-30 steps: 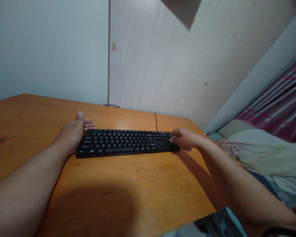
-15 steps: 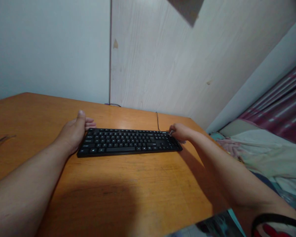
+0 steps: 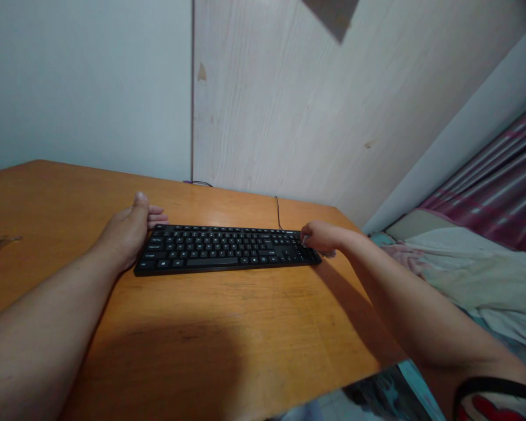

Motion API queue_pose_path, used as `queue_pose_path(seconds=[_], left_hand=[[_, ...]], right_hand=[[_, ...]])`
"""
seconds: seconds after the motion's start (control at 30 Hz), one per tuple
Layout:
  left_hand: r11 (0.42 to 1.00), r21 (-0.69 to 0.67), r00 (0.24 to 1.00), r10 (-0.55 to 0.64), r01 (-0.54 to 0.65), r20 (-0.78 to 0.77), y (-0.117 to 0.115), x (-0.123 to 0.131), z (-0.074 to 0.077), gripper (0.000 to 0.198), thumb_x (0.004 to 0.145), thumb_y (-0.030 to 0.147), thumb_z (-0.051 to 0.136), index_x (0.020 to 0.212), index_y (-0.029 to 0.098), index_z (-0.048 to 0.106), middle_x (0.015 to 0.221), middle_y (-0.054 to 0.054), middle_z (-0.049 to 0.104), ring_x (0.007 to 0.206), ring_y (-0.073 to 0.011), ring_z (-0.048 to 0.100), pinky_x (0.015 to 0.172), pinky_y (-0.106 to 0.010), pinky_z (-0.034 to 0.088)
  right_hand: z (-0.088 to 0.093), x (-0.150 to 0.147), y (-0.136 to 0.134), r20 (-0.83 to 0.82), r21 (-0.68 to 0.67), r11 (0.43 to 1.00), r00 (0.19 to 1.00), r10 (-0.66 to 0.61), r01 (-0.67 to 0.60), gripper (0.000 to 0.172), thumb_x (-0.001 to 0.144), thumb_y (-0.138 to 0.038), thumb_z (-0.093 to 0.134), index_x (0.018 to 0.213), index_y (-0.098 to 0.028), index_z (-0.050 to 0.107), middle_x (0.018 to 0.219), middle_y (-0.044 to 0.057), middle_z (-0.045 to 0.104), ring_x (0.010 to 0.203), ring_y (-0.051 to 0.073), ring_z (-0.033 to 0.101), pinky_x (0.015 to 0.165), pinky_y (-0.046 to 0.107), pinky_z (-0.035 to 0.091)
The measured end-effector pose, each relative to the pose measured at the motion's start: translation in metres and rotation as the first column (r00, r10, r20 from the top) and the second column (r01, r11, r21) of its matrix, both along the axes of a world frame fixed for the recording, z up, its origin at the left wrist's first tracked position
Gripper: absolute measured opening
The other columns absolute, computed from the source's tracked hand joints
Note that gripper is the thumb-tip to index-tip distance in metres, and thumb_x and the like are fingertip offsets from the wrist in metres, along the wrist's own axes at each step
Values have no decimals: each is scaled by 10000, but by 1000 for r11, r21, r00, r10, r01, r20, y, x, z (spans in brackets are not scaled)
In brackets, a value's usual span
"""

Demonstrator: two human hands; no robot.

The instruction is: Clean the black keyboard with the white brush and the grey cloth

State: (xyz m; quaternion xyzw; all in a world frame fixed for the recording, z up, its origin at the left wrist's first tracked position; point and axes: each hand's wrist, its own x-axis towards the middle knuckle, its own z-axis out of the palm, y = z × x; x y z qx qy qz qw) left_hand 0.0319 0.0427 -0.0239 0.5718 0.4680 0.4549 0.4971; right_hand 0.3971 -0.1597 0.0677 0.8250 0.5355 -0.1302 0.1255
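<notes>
A black keyboard (image 3: 219, 248) lies flat on the orange-brown wooden table (image 3: 228, 327). Against its left end rests my left hand (image 3: 129, 231), thumb raised and fingers stretched out behind the far left corner. My right hand (image 3: 319, 237) is over the number keys at the right end, its fingers curled around something small and pale that is too small to make out. A thin black cable (image 3: 278, 211) runs from behind the keyboard toward the wall.
Thin glasses-like arms (image 3: 2, 242) lie at the left table edge. A pale wall panel (image 3: 263, 105) stands behind the table. Bedding (image 3: 473, 263) and a pink striped curtain (image 3: 499, 158) are at the right. A short dark cord (image 3: 201, 183) lies by the wall.
The view has shifted slightly. My right hand has moved a little down and right over the number keys. My left hand stays at the keyboard's left end.
</notes>
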Motion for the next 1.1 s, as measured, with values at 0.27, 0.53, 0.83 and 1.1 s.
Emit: queue_pose_path(seconds=[0.27, 0.53, 0.83, 1.1], left_hand=[[1000, 10, 1000, -15, 15, 7, 6, -3, -5, 704, 939, 748, 309, 979, 139, 659, 1044, -189, 747, 942, -275, 729, 921, -430, 549], [1000, 16, 1000, -15, 15, 4, 3, -1, -2, 684, 951, 726, 311, 953, 140, 664, 979, -177, 757, 947, -281, 733, 904, -423, 555], [1000, -3, 1000, -10, 10, 7, 4, -1, -3, 704, 931, 756, 322, 987, 142, 662, 1051, -187, 754, 985, -289, 728, 933, -447, 549], [1000, -12, 1000, 1, -1, -16, -1, -1, 2, 710, 932, 757, 309, 978, 145, 667, 1067, -193, 753, 1007, -295, 727, 966, -446, 533]], right_hand=[[2, -3, -17, -31, -29, 999, 999, 43, -43, 223, 776, -127, 527, 866, -157, 729, 522, 26, 615, 460, 145, 592, 624, 274, 457], [-2, -3, -34, -79, 7, 998, 995, 65, -64, 195, 775, -118, 557, 880, -153, 718, 605, 22, 635, 446, 120, 556, 508, 230, 406], [-2, 21, -29, -178, 99, 994, 984, -23, 41, 218, 862, -183, 557, 1012, -157, 713, 563, 14, 635, 430, 124, 563, 505, 228, 435], [-13, 39, 3, -107, 199, 976, 992, -71, 92, 294, 827, -150, 573, 1084, -127, 715, 550, 21, 636, 414, 140, 573, 497, 240, 440]])
